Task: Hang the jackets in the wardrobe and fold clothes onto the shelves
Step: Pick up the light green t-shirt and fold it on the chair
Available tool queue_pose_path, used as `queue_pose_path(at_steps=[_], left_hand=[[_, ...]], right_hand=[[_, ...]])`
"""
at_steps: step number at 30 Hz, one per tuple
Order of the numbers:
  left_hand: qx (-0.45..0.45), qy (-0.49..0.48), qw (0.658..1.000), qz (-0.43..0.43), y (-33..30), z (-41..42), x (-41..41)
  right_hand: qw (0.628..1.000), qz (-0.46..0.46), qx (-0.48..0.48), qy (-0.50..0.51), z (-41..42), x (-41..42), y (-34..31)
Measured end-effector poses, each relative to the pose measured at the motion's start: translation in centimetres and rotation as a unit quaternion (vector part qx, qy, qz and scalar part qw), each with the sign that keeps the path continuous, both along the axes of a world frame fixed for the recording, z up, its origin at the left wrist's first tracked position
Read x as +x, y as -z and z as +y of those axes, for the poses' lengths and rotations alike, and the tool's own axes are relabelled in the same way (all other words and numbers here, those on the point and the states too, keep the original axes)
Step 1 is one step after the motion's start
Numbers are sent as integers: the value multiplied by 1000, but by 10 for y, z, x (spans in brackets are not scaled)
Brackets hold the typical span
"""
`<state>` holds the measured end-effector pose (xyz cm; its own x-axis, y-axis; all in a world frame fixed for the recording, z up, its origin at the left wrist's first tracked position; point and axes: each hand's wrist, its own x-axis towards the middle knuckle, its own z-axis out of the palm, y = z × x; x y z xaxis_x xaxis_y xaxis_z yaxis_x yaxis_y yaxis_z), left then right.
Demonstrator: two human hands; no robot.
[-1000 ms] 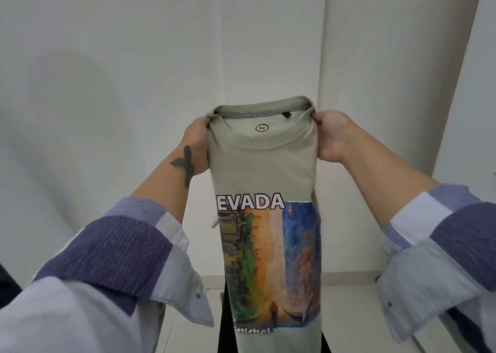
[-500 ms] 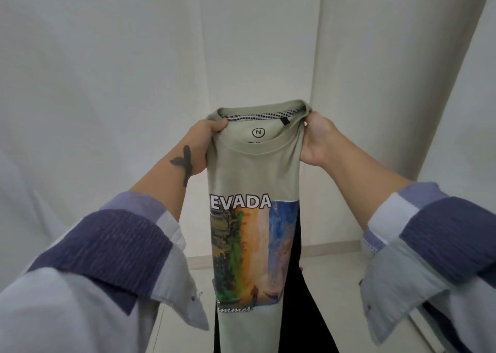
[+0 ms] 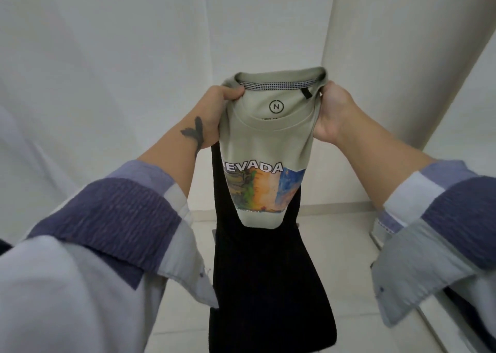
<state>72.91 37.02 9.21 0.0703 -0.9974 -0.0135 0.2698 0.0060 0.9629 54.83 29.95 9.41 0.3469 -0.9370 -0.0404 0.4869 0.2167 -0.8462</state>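
Note:
I hold up a pale green T-shirt (image 3: 268, 143), folded into a narrow strip, with "NEVADA" and a colourful print on its front. My left hand (image 3: 214, 113) grips its left shoulder beside the collar. At the right shoulder, my right hand (image 3: 331, 113) grips the other side. The shirt's lower part is folded up, so its bottom edge ends just under the print. A long black garment (image 3: 263, 272) hangs behind and below the shirt, reaching the bottom of the view; what holds it is hidden.
White walls (image 3: 107, 84) stand close ahead and to both sides, meeting in a corner behind the shirt. A pale floor (image 3: 335, 245) with a skirting strip lies below. A white panel edge (image 3: 434, 331) runs along the lower right.
The shirt's lower half has swung up and shortened, baring the black garment behind it. The view has tipped downward, showing more floor. Both hands keep their grip at the collar.

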Motion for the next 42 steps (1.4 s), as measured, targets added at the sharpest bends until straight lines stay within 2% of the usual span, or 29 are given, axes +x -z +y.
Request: queue_pose_path(at_steps=[8,14,19,24,30,33,38,42], left_hand=[[117,-41,992,-12,144,89,-49],[247,-42,968,6,258,169,-87],[283,-85,955,-1,305,199,-101],[260,-115,958,-29,327,172,-89],[246,-164,953,-60,373,96,-56],[224,-200,950,-87,405,58,-44],[188,-225,938,-182,475,0,-29],[195,-255,927,-194,531,-43,-17]], right_hand=[[987,52,153,9,74,-46,162],[959,103,263,-11,166,-84,289],[943,160,292,20,203,-97,342],[939,199,274,58,180,-84,350],[935,219,253,115,109,-53,380],[927,258,229,144,69,-38,412],[916,311,181,180,10,-23,483],[900,376,115,186,-31,-13,533]])
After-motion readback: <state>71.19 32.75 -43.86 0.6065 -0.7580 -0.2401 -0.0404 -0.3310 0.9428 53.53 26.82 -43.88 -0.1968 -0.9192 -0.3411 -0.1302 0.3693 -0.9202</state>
